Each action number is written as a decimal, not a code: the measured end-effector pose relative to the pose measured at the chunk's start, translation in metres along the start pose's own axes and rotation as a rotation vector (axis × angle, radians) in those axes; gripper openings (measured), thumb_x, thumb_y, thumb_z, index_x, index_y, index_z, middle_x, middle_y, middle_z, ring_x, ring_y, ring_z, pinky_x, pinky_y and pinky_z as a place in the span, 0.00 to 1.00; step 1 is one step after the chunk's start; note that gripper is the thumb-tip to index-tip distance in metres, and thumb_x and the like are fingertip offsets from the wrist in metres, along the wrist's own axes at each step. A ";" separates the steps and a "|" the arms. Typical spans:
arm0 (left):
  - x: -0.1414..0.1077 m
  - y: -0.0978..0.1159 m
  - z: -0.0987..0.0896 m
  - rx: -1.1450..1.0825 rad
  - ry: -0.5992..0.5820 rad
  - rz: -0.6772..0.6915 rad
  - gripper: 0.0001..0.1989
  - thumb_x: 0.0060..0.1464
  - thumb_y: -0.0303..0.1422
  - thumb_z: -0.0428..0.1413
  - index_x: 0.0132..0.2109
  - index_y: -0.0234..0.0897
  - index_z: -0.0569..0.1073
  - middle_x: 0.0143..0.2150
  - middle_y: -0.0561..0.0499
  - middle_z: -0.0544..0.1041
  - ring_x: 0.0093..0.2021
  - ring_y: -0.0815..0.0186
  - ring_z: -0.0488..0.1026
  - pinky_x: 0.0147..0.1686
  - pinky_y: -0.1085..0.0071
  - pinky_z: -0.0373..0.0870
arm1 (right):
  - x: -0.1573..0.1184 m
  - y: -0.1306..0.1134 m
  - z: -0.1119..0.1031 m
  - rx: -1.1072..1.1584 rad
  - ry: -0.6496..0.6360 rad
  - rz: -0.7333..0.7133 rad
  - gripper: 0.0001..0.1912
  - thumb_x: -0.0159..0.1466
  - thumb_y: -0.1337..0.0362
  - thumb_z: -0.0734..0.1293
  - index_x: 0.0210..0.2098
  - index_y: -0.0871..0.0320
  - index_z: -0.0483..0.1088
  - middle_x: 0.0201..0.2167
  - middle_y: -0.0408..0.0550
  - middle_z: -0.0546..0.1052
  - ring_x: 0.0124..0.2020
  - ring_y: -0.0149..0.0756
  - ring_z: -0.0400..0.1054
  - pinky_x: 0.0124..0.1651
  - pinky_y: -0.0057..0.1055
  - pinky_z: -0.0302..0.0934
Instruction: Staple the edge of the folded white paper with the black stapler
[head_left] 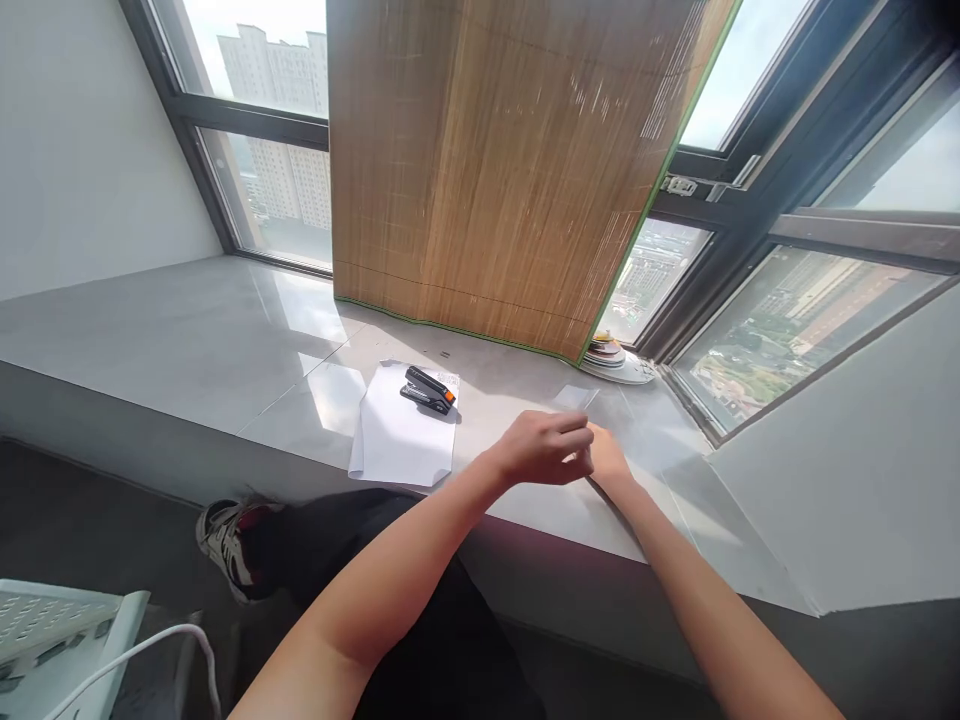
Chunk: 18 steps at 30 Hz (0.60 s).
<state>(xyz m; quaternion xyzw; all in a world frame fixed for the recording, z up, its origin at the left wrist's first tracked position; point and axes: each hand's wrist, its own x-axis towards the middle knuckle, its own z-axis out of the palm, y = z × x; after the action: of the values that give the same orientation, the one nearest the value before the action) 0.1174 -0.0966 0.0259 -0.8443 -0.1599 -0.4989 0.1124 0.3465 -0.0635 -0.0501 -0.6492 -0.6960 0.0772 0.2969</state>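
Observation:
My left hand (550,447) is above the right part of the grey window ledge, its fingers curled in. Whatever lies between them, if anything, is too small or hidden to make out. Just behind and to the right is my right hand (609,462), low over the ledge; my left hand covers its fingers. Beyond both hands a pale, thin, see-through piece (576,397) shows on the ledge. To the left, a black stapler (427,390) with an orange end rests on white paper sheets (405,445), whose lower corners curl up. Neither hand touches the stapler.
A bamboo blind (487,170) hangs before the window, its green-edged bottom reaching the ledge (172,320). Stacked plates or discs (611,358) stand in the right window corner. At lower left are a pale perforated stand (67,625), a white cable (202,640) and a shoe (225,545).

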 end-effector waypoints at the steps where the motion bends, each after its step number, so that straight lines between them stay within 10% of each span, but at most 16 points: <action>1: -0.003 -0.005 -0.005 0.006 0.022 -0.040 0.08 0.59 0.28 0.54 0.31 0.41 0.68 0.30 0.52 0.71 0.25 0.69 0.62 0.24 0.71 0.54 | -0.007 0.006 -0.006 -0.068 -0.016 0.017 0.15 0.65 0.55 0.65 0.22 0.49 0.66 0.26 0.56 0.74 0.27 0.46 0.67 0.33 0.45 0.57; 7: -0.026 -0.050 -0.056 0.186 0.241 -0.641 0.12 0.65 0.26 0.50 0.31 0.41 0.63 0.32 0.52 0.69 0.28 0.67 0.66 0.31 0.72 0.62 | -0.026 0.012 -0.015 -0.221 -0.063 0.039 0.15 0.72 0.62 0.57 0.29 0.53 0.67 0.34 0.51 0.77 0.35 0.41 0.68 0.37 0.35 0.54; 11: -0.047 -0.074 -0.096 0.539 0.425 -1.138 0.11 0.61 0.23 0.53 0.49 0.37 0.71 0.54 0.36 0.74 0.55 0.49 0.73 0.54 0.56 0.71 | -0.023 0.004 -0.013 -0.320 -0.121 0.092 0.16 0.74 0.63 0.56 0.32 0.55 0.70 0.37 0.50 0.77 0.36 0.37 0.67 0.37 0.33 0.48; 15: -0.063 -0.090 -0.125 0.608 0.305 -1.492 0.18 0.59 0.24 0.55 0.56 0.32 0.72 0.62 0.28 0.70 0.63 0.39 0.69 0.61 0.47 0.69 | -0.020 -0.002 -0.015 -0.335 -0.155 0.118 0.16 0.75 0.63 0.56 0.35 0.56 0.73 0.39 0.51 0.79 0.38 0.38 0.70 0.37 0.33 0.48; 18: -0.064 -0.105 -0.143 0.557 0.158 -1.438 0.14 0.64 0.27 0.53 0.55 0.34 0.75 0.60 0.31 0.72 0.63 0.42 0.70 0.63 0.49 0.69 | -0.018 -0.007 -0.018 -0.340 -0.190 0.154 0.17 0.75 0.64 0.56 0.37 0.55 0.74 0.40 0.51 0.81 0.39 0.39 0.72 0.37 0.33 0.49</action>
<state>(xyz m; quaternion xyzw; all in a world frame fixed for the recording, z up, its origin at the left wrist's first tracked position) -0.0665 -0.0596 0.0414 -0.4356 -0.7796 -0.4496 -0.0200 0.3500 -0.0863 -0.0375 -0.7311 -0.6722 0.0420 0.1094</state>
